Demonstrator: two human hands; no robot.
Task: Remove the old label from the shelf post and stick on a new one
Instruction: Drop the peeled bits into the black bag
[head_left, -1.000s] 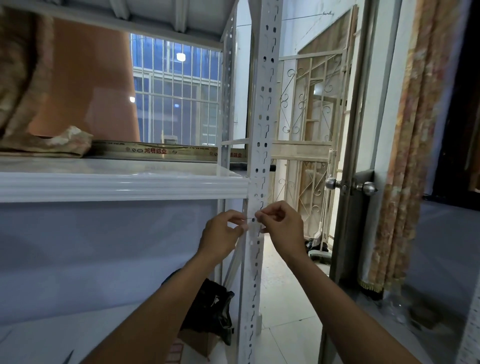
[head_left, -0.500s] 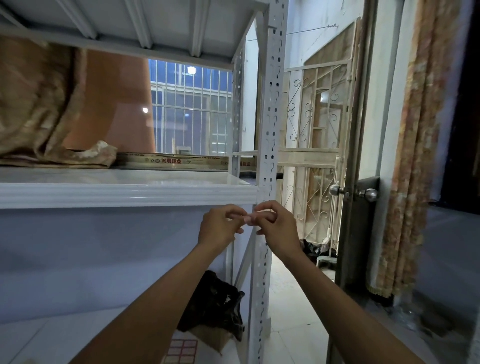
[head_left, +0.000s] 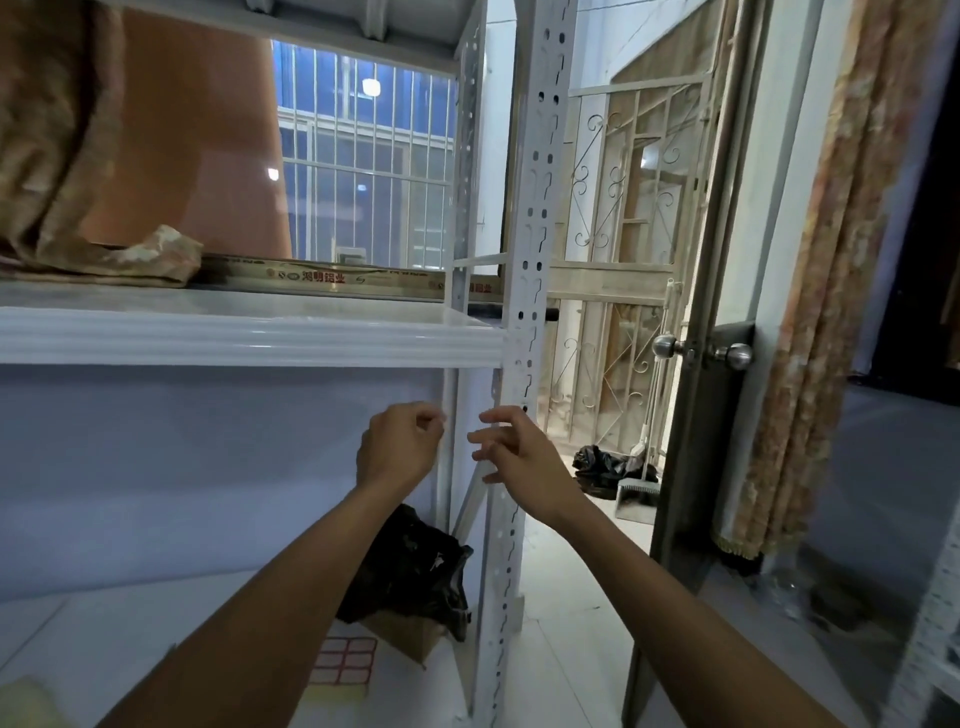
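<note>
Label sheet (head_left: 345, 660), red-bordered, lies on the lower shelf (head_left: 78, 623), likely kept close for the new sticker. Left hand (head_left: 400, 449) curls, thumb against forefinger, as if pinching a peeled scrap; whether it holds one I cannot tell. Right hand (head_left: 519, 457) hovers loosely spread and empty at the white perforated shelf post (head_left: 530, 249), where no old label shows.

The white slotted shelf post (head_left: 535, 218) stands upright, and what looks like a sheet of red-bordered labels (head_left: 344, 659) lies flat near its foot.
</note>
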